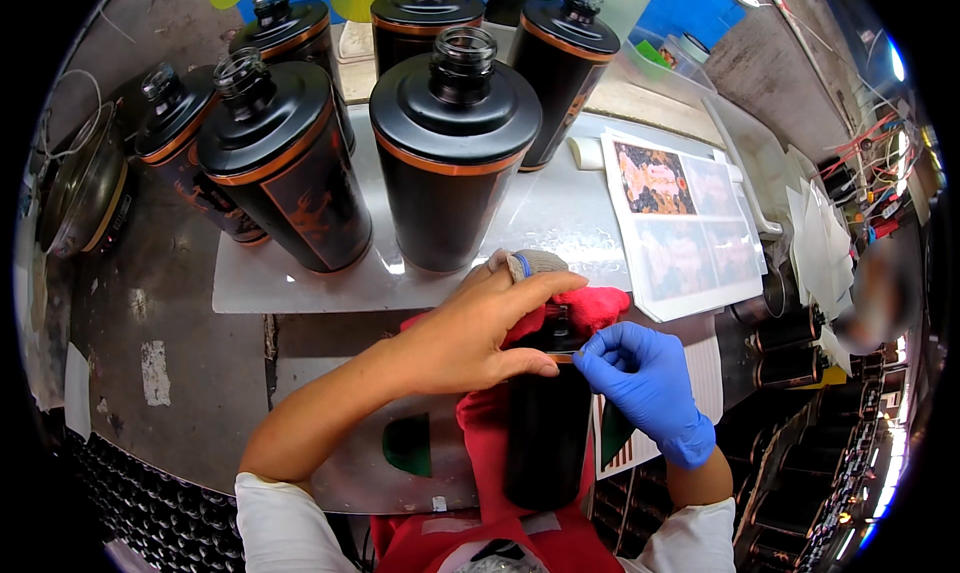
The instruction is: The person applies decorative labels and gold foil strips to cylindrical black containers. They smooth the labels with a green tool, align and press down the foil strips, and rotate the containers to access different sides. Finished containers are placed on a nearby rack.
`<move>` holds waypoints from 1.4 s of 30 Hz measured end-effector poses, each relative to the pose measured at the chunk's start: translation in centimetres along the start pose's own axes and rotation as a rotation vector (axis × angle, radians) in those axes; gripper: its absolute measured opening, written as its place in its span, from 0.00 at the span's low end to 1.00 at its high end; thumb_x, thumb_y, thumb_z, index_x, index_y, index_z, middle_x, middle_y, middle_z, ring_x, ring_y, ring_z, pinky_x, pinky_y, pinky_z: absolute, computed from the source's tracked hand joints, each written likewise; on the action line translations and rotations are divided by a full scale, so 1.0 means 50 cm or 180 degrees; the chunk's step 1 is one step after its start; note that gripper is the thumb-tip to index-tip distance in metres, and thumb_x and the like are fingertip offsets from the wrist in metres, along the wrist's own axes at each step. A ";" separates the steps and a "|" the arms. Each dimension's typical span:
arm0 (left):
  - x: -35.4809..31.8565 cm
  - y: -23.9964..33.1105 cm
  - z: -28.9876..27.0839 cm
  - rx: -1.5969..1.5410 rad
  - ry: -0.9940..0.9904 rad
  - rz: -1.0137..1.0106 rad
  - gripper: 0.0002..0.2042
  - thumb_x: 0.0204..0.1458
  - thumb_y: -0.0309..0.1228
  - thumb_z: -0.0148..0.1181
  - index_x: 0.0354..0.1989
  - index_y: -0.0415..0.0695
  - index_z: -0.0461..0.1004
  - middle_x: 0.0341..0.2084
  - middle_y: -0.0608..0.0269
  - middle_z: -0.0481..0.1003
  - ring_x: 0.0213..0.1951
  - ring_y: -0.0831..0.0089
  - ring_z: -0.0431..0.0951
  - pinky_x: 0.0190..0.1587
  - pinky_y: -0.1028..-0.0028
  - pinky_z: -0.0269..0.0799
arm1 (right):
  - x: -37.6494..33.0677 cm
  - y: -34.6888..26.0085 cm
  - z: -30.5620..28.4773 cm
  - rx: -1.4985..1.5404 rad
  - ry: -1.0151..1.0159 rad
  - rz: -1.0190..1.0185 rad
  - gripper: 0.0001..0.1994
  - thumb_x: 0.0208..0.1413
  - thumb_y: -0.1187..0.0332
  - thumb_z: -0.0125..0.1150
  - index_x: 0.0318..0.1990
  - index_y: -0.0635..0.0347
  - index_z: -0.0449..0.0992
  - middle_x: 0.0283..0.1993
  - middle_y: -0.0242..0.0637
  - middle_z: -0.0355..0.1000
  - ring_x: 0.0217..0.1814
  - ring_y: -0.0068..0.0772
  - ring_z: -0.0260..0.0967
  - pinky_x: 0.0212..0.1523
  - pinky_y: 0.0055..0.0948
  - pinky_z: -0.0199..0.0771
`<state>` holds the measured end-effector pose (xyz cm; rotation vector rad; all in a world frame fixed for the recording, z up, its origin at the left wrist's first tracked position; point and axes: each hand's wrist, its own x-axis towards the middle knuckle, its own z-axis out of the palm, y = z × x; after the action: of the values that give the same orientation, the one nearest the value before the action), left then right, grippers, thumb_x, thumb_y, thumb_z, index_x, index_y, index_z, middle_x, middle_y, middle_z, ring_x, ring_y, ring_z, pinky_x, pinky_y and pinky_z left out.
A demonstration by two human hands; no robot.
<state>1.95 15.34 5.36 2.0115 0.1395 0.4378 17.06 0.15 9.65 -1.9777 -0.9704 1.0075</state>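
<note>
A black glass bottle (548,438) with a copper-coloured band (564,358) round its shoulder lies before me, neck away from me. My bare left hand (465,333) grips it across the shoulder, thumb on the band; a grey fabric cover (538,262) sits by its fingertips. Red cloth (600,307) is bunched around the bottle's neck, and more runs beneath its body. In a blue glove, my right hand (640,378) pinches its fingertips together at the band's right edge. What lies between those fingertips is too small to make out.
Several open-necked black bottles stand beyond my hands, the nearest bottle (450,188) on a pale sheet (300,291). Printed decal sheets (690,243) lie at right. A metal pan (85,188) is at far left, and a clear plastic tub (668,65) stands at the back.
</note>
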 end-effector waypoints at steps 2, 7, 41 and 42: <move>0.002 -0.003 0.001 -0.0051 -0.0012 0.0033 0.34 0.41 0.38 0.68 0.59 0.48 0.63 0.52 0.54 0.68 0.51 0.57 0.65 0.54 0.65 0.59 | 0.000 0.000 -0.001 -0.0063 0.0022 -0.0022 0.07 0.50 0.70 0.63 0.31 0.65 0.76 0.23 0.26 0.70 0.22 0.09 0.62 0.24 0.14 0.65; 0.002 -0.001 0.004 -0.0061 0.0008 0.0032 0.32 0.41 0.35 0.68 0.57 0.46 0.63 0.49 0.51 0.68 0.49 0.55 0.65 0.53 0.64 0.59 | 0.005 0.003 -0.005 -0.0099 0.0044 -0.0038 0.07 0.50 0.70 0.64 0.31 0.66 0.76 0.22 0.27 0.70 0.22 0.10 0.63 0.24 0.14 0.65; -0.154 0.156 0.287 0.1659 0.1432 -0.0354 0.35 0.43 0.55 0.60 0.55 0.43 0.67 0.53 0.48 0.66 0.57 0.54 0.60 0.59 0.52 0.43 | -0.055 0.082 -0.062 0.2135 0.0401 -0.0434 0.18 0.50 0.76 0.55 0.51 0.62 0.65 0.46 0.38 0.69 0.45 0.30 0.70 0.49 0.25 0.71; -0.162 0.160 0.306 0.1872 0.1297 -0.0180 0.33 0.44 0.54 0.59 0.54 0.44 0.68 0.52 0.52 0.68 0.57 0.56 0.61 0.59 0.52 0.44 | -0.046 0.062 -0.040 0.1379 0.0400 -0.1040 0.18 0.51 0.74 0.55 0.51 0.61 0.65 0.45 0.39 0.69 0.44 0.32 0.71 0.48 0.26 0.71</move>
<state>-0.68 -3.52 4.20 2.4528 0.6378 0.8413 18.75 -3.77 8.75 -1.4521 -0.8823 0.8162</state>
